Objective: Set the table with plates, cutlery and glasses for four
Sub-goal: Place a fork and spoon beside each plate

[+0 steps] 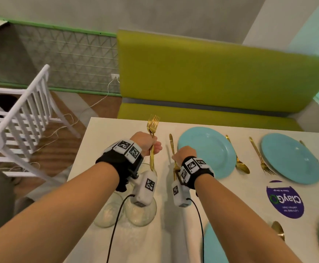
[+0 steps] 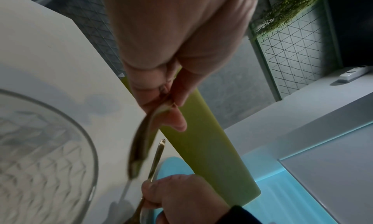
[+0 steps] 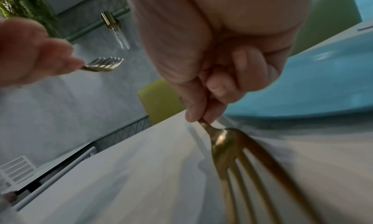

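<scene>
My left hand point(image 1: 153, 146) grips what look like two gold forks point(image 1: 151, 141) upright over the table's far left corner, tines up. The left wrist view shows their handles point(image 2: 141, 144) pinched between thumb and fingers. My right hand point(image 1: 181, 154) pinches another gold fork point(image 3: 238, 155) at its neck, tines toward my wrist. This fork's handle point(image 1: 171, 141) runs along the left side of a turquoise plate point(image 1: 206, 150), low at the white table point(image 1: 117, 133); whether it touches is unclear.
A second turquoise plate point(image 1: 289, 158) has a gold fork point(image 1: 259, 156) on its left, with a gold spoon point(image 1: 240, 164) between the plates. Two more plates point(image 1: 213, 243) sit at the near edge. Two glasses point(image 1: 141, 211) stand under my left wrist. White chair point(image 1: 16, 126) at left, green bench point(image 1: 212, 73) behind.
</scene>
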